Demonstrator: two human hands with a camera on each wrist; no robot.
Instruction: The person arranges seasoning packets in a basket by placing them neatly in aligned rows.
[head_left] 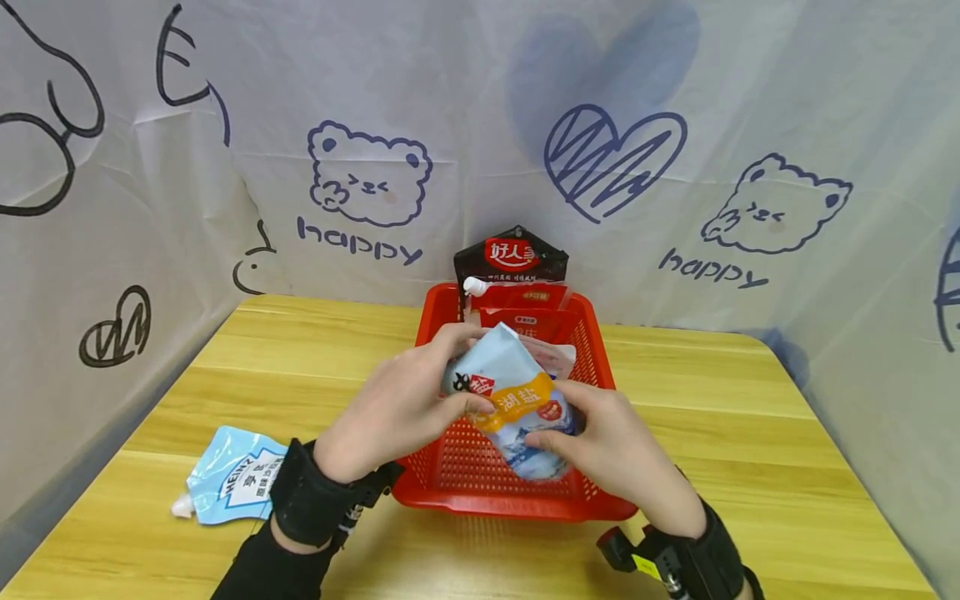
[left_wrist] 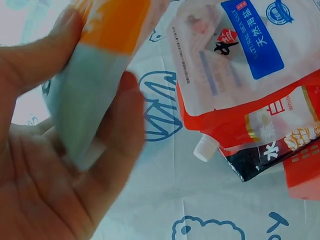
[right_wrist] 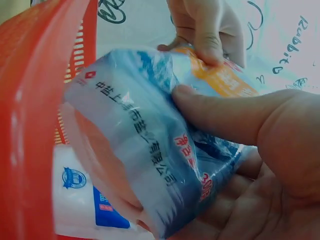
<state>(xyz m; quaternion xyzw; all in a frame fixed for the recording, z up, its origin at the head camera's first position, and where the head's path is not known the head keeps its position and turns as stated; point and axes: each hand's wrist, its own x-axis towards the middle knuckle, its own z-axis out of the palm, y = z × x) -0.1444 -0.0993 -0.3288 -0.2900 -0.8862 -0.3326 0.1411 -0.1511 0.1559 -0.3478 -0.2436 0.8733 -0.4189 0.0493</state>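
Both hands hold a blue bag of salt with an orange band, tilted above the red basket. My left hand grips its upper left side, thumb on the front. On the lower right side, my right hand grips it, thumb also on the front. The right wrist view shows the bag's bottom end with printed text. Behind it in the basket stand a white sea salt bag, a red pouch with a white cap and a black packet.
A light blue Heinz pouch with a white cap lies on the wooden table, left of the basket and partly behind the left wrist. White cloth with drawings hangs at the back and on both sides.
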